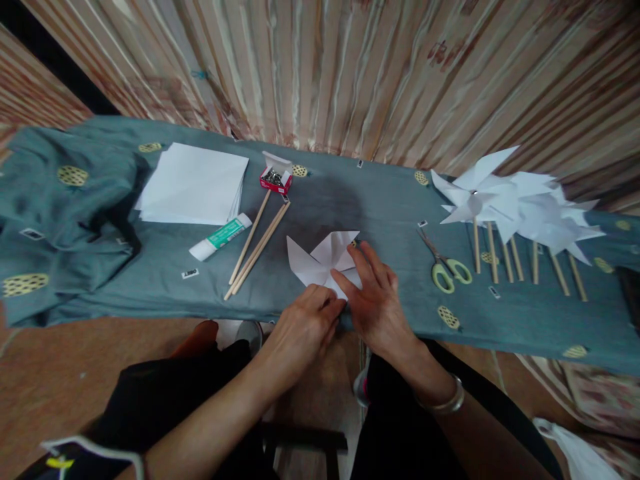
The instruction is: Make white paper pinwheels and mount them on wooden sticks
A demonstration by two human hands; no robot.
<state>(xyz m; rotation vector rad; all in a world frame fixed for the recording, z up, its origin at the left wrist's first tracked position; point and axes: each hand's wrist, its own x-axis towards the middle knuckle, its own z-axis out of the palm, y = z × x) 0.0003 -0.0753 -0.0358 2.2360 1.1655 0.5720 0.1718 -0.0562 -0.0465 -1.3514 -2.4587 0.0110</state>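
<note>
You have both hands on a folded white paper pinwheel [303,263] at the near edge of the cloth-covered table [390,200].

Your left hand [307,320] curls at the pinwheel's near side, its fingertips tucked out of sight, so you cannot tell whether they grip; your right hand [377,303] has its fingers spread over the right side, thumb near the centre, covering part of the blades. Beyond, the red-and-white box [283,189] stands open with small metallic pieces [273,177] inside, too small to make out. At right, finished pinwheels [547,207] overlap, hiding one another; a dark object [629,293] is cut off by the frame's edge.
</note>
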